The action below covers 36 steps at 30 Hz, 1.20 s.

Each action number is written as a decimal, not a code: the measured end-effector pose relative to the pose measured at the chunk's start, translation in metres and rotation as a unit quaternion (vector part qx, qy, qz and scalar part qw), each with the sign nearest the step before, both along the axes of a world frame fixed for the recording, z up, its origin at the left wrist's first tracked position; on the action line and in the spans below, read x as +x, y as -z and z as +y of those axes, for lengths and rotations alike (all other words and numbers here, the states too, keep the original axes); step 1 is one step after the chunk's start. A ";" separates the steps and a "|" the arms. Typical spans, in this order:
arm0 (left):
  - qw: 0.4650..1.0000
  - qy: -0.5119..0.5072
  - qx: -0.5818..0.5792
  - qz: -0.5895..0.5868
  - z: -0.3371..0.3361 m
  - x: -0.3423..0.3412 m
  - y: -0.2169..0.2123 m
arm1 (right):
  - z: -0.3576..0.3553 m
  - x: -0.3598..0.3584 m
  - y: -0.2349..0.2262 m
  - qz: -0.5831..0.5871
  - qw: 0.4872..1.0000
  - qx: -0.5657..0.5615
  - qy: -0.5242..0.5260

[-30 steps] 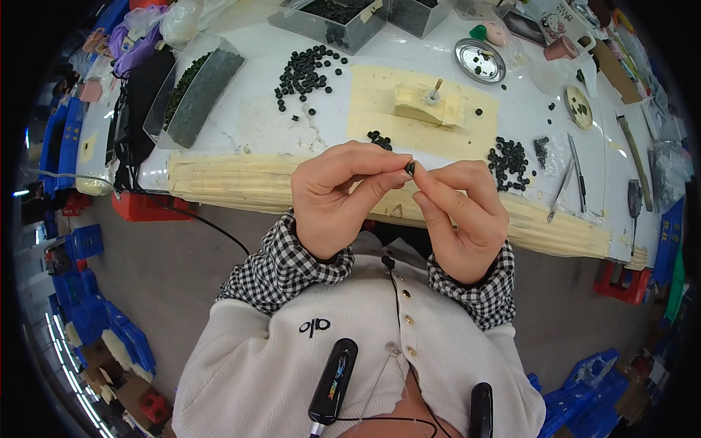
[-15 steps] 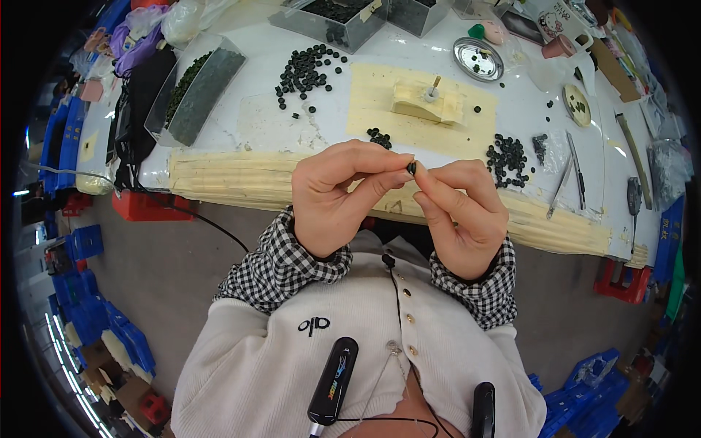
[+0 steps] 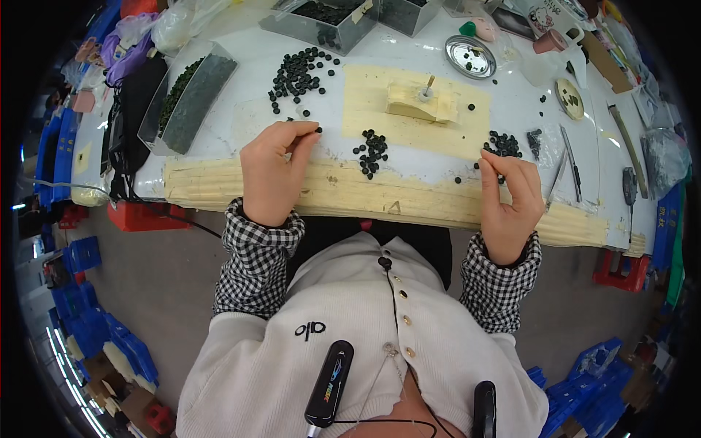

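Observation:
My left hand (image 3: 272, 174) is closed in a pinch above the table, with a small round black piece (image 3: 319, 130) at the tips of thumb and forefinger. Below and right of those fingertips lies a small cluster of round black pieces (image 3: 373, 152). On the right, the thumb and forefinger of my right hand (image 3: 512, 203) come together beside another black pile (image 3: 504, 143). One black piece (image 3: 477, 166) shows right at its thumb tip; whether the fingers grip it is unclear.
A pale yellow block with an upright pin (image 3: 422, 101) stands on a yellow sheet (image 3: 358, 87). A larger black pile (image 3: 294, 79) lies far left, near a clear bin (image 3: 208, 102). Tweezers (image 3: 572, 164), a screwdriver (image 3: 629, 191) and a round metal dish (image 3: 470, 57) lie right.
My hands were together at the centre around a small dark piece; they are now apart, left hand moved left, right hand moved right. The near cluster of black pieces is uncovered.

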<state>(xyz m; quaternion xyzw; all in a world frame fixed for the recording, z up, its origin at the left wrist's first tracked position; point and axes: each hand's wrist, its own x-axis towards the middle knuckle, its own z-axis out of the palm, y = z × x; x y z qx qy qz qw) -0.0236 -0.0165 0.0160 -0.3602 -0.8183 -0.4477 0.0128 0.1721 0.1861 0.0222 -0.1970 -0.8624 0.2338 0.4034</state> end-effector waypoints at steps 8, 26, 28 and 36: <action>0.998 -0.010 0.046 0.038 0.004 -0.001 0.006 | -0.003 0.008 0.003 -0.140 0.987 0.061 -0.057; 0.985 0.125 0.003 -0.118 0.010 0.042 0.002 | -0.040 -0.020 -0.002 -0.034 0.977 -0.165 -0.133; 0.966 0.126 0.051 -0.220 0.009 0.041 0.001 | -0.040 -0.023 -0.002 -0.030 0.969 -0.196 -0.150; 0.817 0.176 0.233 -0.498 0.017 0.037 0.000 | -0.051 -0.037 -0.003 0.034 0.863 -0.472 -0.175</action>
